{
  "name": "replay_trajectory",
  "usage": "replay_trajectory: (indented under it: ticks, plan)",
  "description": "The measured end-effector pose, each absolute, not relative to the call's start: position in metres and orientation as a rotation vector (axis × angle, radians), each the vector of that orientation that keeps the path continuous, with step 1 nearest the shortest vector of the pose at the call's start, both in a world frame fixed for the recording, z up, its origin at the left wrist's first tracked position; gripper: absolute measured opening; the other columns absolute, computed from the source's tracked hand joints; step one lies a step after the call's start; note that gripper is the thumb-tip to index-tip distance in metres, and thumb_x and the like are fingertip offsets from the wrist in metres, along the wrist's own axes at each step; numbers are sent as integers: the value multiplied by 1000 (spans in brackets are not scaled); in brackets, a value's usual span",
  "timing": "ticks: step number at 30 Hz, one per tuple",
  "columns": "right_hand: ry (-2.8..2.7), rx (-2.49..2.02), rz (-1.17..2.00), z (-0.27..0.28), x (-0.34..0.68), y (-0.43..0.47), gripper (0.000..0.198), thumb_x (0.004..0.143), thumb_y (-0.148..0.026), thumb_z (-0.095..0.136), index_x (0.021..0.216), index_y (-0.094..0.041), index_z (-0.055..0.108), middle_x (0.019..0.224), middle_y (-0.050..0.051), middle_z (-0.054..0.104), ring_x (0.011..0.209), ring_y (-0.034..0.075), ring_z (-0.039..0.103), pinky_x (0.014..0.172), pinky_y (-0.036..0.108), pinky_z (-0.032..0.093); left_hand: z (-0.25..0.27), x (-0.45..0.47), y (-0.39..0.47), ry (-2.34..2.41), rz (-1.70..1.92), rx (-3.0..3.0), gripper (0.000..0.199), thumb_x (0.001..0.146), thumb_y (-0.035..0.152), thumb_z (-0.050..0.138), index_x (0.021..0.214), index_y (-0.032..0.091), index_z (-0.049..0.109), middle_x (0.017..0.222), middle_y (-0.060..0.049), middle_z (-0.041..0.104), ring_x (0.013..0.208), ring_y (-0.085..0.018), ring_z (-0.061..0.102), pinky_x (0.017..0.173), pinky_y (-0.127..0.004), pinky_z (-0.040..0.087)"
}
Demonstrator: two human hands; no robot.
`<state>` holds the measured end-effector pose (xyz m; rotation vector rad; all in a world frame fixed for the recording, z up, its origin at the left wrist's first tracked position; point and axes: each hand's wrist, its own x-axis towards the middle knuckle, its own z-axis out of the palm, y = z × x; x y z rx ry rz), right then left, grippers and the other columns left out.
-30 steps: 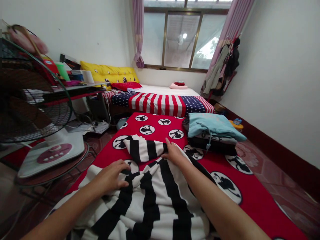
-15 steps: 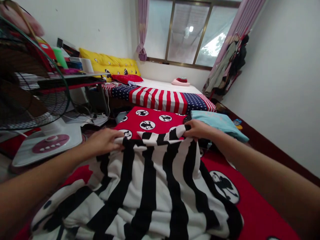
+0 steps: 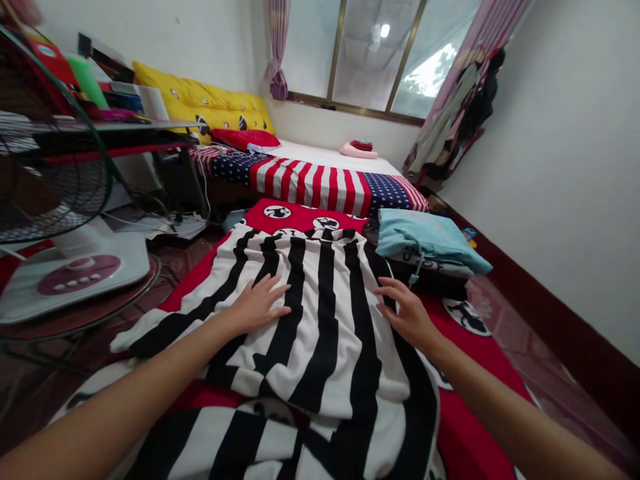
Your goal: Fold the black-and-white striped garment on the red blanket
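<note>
A black-and-white striped garment [image 3: 320,300] lies spread over a red cloth with round monkey prints [image 3: 195,280]. Its far part is fairly flat, while the near part is bunched and folded. My left hand [image 3: 260,303] rests on the stripes left of the middle, fingers spread and holding nothing. Over the garment's right edge is my right hand [image 3: 406,312], its fingers apart and nothing gripped. Just beyond that hand sits a stack of folded clothes with a light blue garment [image 3: 430,233] on top, a drawstring hanging from it.
On the left, a fan [image 3: 75,267] with a white base stands on a round stool [image 3: 135,300], beside a cluttered desk [image 3: 165,125]. A bed with a flag-patterned cover [image 3: 310,183] stands below the window. Clothes [image 3: 455,120] hang at the right wall.
Both hands have let go of the striped garment's far edge and drawn back toward me. The garment now lies flatter and farther out over the red cloth. The camera view has shifted slightly.
</note>
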<state>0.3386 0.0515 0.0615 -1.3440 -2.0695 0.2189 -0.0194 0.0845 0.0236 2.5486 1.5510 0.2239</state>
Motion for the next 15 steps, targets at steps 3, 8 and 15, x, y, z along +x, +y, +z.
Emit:
replay_trajectory:
  ticks: [3, 8, 15]
  plan:
    - [-1980, -1417, 197, 47, 352, 12, 16, 84, -24, 56, 95, -22, 68, 122, 11, 61, 113, 26, 59, 98, 46, 46, 2, -19, 76, 1652, 267, 2560, 58, 93, 54, 42, 145, 29, 40, 157, -9, 28, 145, -33, 21, 114, -57, 14]
    - [-2181, -1102, 263, 57, 317, -64, 20, 89, -26, 57, 108, -24, 62, 106, 9, 66, 99, 22, 64, 83, 35, 53, -4, -17, 75, 1697, 300, 2582, 58, 93, 53, 41, 145, 28, 39, 158, -8, 27, 146, -32, 19, 115, -56, 12]
    - [-2640, -538, 65, 27, 221, -120, 21, 99, -34, 46, 117, -27, 53, 100, -1, 70, 77, 13, 60, 63, 25, 44, -1, -15, 73, 1684, 186, 2568, 59, 95, 51, 39, 148, 26, 35, 159, -11, 23, 146, -33, 18, 114, -56, 13]
